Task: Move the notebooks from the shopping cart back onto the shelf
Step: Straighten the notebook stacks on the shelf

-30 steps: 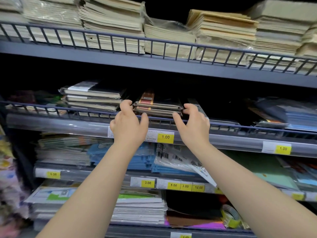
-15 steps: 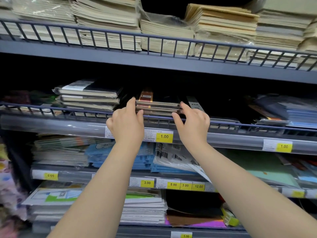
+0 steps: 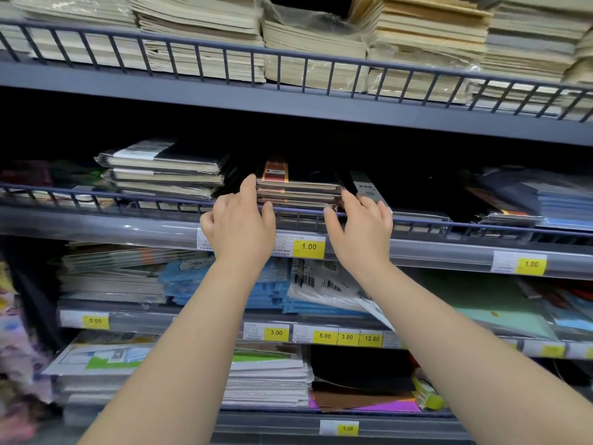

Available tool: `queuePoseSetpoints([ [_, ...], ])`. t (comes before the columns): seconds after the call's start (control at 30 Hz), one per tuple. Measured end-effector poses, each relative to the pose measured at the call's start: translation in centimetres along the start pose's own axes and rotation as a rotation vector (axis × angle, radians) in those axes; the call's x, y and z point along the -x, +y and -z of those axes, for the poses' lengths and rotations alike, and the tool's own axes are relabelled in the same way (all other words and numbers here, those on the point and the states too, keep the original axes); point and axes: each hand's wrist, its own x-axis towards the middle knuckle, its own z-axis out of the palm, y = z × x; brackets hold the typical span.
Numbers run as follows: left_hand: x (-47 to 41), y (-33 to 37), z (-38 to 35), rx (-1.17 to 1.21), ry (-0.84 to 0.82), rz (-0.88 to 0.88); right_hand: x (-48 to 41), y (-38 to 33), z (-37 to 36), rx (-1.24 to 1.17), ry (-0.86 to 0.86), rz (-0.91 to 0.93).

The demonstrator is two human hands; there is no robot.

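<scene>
Since a second ago my hands have closed in on the small stack of notebooks [image 3: 298, 194], which is now sitting lower, down behind the wire rail [image 3: 417, 221] of the middle shelf [image 3: 96, 226]. My left fingers [image 3: 248, 187] are pressing flat against the stack's left end, thumb [image 3: 268, 209] resting at the rail, while my right fingers [image 3: 351, 200] are touching its right end. Both hands are spread and bracketing the stack from either side rather than curling around it; I am squaring it, not lifting it. My left hand [image 3: 239, 229] and right hand [image 3: 362, 234] are reaching up over the yellow price tag [image 3: 308, 247] reading 1.00 on the shelf's front strip. Just left of the stack, taller wrapped notebooks [image 3: 167, 170] are lying piled. To the right, a dark packet [image 3: 364, 186] is leaning. Above, the top shelf [image 3: 288, 101] is carrying pale paper stacks [image 3: 205, 33].
</scene>
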Motion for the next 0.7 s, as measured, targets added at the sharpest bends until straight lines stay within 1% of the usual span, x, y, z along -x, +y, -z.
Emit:
queuePoseSetpoints([
  [0.07,0.0,0.1,0.1,-0.027,-0.029,-0.018,0.1,-0.3,0.1,0.027,-0.049,0.009],
  [0.13,-0.2,0.1,0.3,-0.029,-0.061,-0.018,0.1,-0.4,0.2,-0.02,-0.073,0.006],
  [0.27,-0.2,-0.2,0.5,-0.021,-0.085,-0.042,0.2,-0.2,0.2,-0.048,-0.057,0.015],
  [0.4,-0.2,-0.4,0.7,-0.03,-0.101,-0.055,0.3,-0.2,0.1,-0.026,-0.035,0.036],
  [0.5,-0.2,-0.6,0.9,-0.031,-0.14,-0.043,0.4,-0.4,0.5,-0.055,0.013,0.027],
  [0.6,0.3,-1.2,1.5,0.078,-0.144,-0.066,0.3,-1.0,1.4,-0.144,0.093,-0.092],
  [0.63,0.6,-1.7,1.8,0.138,-0.12,-0.085,0.4,-1.4,1.6,-0.145,0.134,-0.084],
  [0.7,1.1,-3.0,2.5,0.239,-0.056,-0.118,0.7,-2.7,1.7,-0.125,0.193,0.04],
])
